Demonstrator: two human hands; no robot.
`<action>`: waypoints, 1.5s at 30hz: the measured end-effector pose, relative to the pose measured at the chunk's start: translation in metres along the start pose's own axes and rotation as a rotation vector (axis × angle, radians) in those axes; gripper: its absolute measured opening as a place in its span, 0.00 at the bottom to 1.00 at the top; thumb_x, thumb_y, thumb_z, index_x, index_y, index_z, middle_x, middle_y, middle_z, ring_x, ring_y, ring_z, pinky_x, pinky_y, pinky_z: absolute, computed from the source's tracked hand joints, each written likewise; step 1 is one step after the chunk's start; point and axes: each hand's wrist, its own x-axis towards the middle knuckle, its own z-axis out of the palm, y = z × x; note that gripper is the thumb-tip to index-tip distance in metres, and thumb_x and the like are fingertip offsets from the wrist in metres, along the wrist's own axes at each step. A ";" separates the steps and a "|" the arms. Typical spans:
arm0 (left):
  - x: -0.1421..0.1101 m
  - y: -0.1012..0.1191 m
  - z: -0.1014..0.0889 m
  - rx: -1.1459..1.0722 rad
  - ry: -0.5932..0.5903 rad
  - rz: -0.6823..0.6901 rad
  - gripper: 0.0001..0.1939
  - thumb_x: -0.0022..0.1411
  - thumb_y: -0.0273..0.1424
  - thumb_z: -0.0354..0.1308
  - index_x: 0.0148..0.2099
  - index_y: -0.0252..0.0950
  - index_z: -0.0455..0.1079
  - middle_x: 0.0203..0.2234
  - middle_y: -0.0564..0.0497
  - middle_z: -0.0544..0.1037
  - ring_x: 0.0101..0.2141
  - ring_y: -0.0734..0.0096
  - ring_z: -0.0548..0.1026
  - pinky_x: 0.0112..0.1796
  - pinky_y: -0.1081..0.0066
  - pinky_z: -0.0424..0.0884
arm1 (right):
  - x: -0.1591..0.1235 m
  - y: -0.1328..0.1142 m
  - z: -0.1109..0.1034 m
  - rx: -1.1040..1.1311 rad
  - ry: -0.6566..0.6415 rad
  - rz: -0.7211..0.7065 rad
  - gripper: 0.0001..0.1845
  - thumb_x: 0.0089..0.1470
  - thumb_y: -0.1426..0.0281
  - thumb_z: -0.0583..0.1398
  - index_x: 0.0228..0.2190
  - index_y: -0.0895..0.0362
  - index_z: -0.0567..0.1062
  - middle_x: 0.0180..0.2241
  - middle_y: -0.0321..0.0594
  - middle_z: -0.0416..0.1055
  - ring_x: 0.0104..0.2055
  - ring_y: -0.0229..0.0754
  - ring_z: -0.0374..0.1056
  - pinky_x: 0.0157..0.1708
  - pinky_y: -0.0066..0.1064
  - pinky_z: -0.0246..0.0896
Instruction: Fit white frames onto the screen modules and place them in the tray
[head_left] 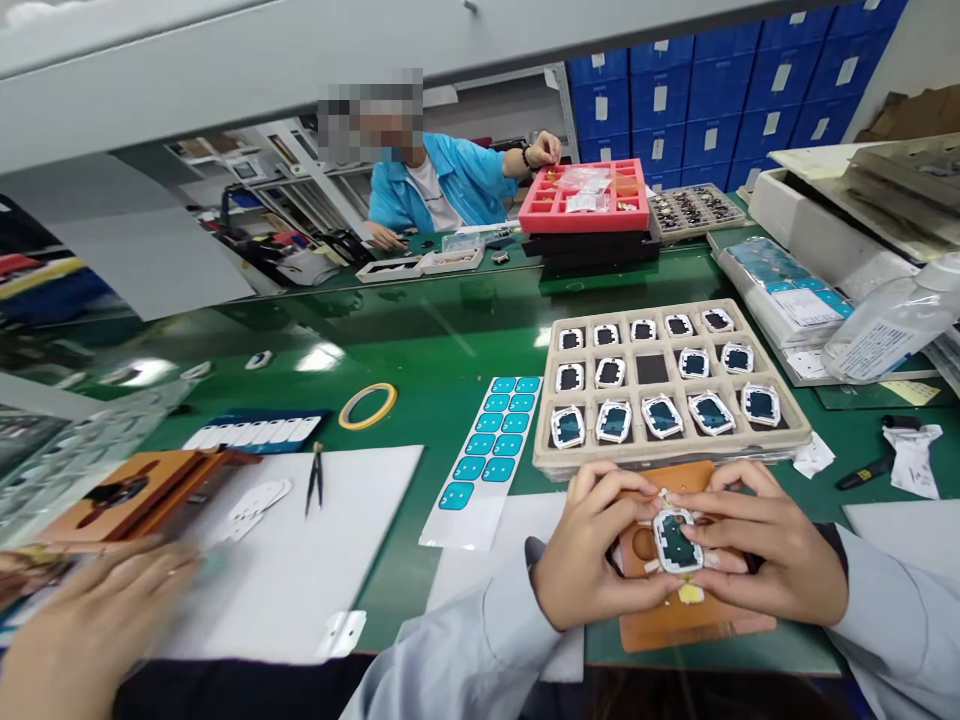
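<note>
White-framed part [675, 541] with a dark teal centre is pinched between both hands, just above an orange-brown pad [694, 630]. The left grip [592, 545] and the right grip [776, 545] are both clenched on its edges, fingers curled around it. A small yellow piece [691, 594] lies on the pad just below the part. Just beyond the hands, a beige compartment tray [675, 452] holds rows of similar framed parts. To its left, a sheet of blue stickers [480, 450] lies on the green surface [442, 340], near a yellow tape roll [367, 405]. Tweezers [315, 480] rest on white paper [300, 590], and a blurred hand [97, 620] reaches in at the lower left. Across the surface, a co-worker in a blue jacket [450, 180] sits beside a red tray [583, 210].
</note>
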 end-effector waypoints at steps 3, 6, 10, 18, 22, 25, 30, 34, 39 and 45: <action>-0.001 -0.001 0.002 -0.040 -0.043 -0.049 0.22 0.47 0.41 0.72 0.41 0.39 0.70 0.43 0.47 0.75 0.46 0.58 0.67 0.48 0.57 0.65 | 0.002 0.000 -0.001 -0.033 -0.058 -0.007 0.07 0.58 0.63 0.64 0.35 0.54 0.77 0.43 0.46 0.78 0.42 0.50 0.65 0.40 0.46 0.59; -0.003 -0.005 0.004 -0.134 0.030 0.003 0.23 0.53 0.47 0.68 0.45 0.41 0.69 0.43 0.46 0.73 0.45 0.59 0.66 0.48 0.58 0.65 | 0.000 0.003 -0.001 -0.007 -0.052 -0.007 0.10 0.58 0.62 0.64 0.38 0.54 0.76 0.43 0.46 0.77 0.41 0.50 0.64 0.40 0.45 0.59; -0.004 -0.008 0.002 -0.140 -0.100 0.102 0.42 0.54 0.58 0.61 0.65 0.49 0.58 0.53 0.43 0.65 0.53 0.51 0.61 0.55 0.51 0.58 | -0.001 0.008 -0.001 0.085 -0.037 0.048 0.18 0.55 0.58 0.66 0.44 0.53 0.73 0.39 0.45 0.75 0.40 0.48 0.65 0.40 0.43 0.61; -0.006 -0.012 0.006 0.029 -0.175 0.208 0.53 0.56 0.62 0.54 0.73 0.46 0.35 0.58 0.40 0.60 0.54 0.46 0.58 0.56 0.49 0.52 | -0.007 0.012 0.000 0.560 -0.051 0.334 0.26 0.53 0.55 0.67 0.50 0.49 0.69 0.45 0.43 0.71 0.47 0.47 0.72 0.46 0.36 0.69; -0.007 -0.013 0.005 0.096 -0.130 0.269 0.49 0.60 0.61 0.49 0.73 0.44 0.37 0.57 0.40 0.63 0.54 0.48 0.61 0.54 0.52 0.53 | -0.012 0.018 -0.003 0.779 -0.107 0.481 0.29 0.54 0.53 0.66 0.52 0.47 0.66 0.45 0.42 0.76 0.47 0.47 0.72 0.48 0.37 0.66; -0.006 -0.012 0.005 0.138 -0.103 0.308 0.44 0.62 0.58 0.49 0.72 0.43 0.41 0.57 0.41 0.66 0.53 0.50 0.63 0.54 0.54 0.53 | -0.010 0.023 -0.007 0.878 -0.135 0.538 0.29 0.53 0.50 0.66 0.51 0.48 0.67 0.42 0.42 0.78 0.43 0.46 0.74 0.43 0.36 0.67; -0.004 -0.014 0.010 0.140 -0.007 0.443 0.30 0.65 0.45 0.51 0.65 0.42 0.56 0.52 0.44 0.72 0.51 0.56 0.63 0.51 0.59 0.56 | -0.008 0.024 -0.011 0.762 -0.120 0.434 0.27 0.55 0.51 0.64 0.50 0.50 0.68 0.42 0.45 0.77 0.41 0.48 0.75 0.40 0.36 0.70; -0.004 -0.019 0.011 0.124 0.136 0.510 0.23 0.63 0.38 0.52 0.59 0.41 0.62 0.47 0.47 0.76 0.46 0.59 0.65 0.47 0.61 0.57 | 0.002 0.017 -0.023 0.374 -0.064 0.065 0.23 0.58 0.60 0.63 0.53 0.51 0.69 0.40 0.46 0.77 0.38 0.46 0.74 0.38 0.34 0.69; -0.004 -0.026 0.011 0.092 0.245 0.413 0.17 0.62 0.35 0.50 0.53 0.40 0.65 0.42 0.47 0.78 0.43 0.62 0.70 0.46 0.61 0.59 | 0.044 0.022 -0.055 -0.157 -0.010 -0.037 0.21 0.59 0.66 0.61 0.54 0.52 0.70 0.38 0.42 0.77 0.35 0.44 0.73 0.36 0.33 0.68; 0.000 -0.030 0.005 0.147 0.432 0.437 0.08 0.61 0.33 0.52 0.41 0.42 0.70 0.34 0.52 0.80 0.38 0.64 0.70 0.44 0.62 0.61 | 0.109 0.058 -0.043 -0.795 -0.107 0.122 0.21 0.57 0.64 0.57 0.50 0.58 0.75 0.36 0.47 0.79 0.35 0.54 0.75 0.36 0.41 0.68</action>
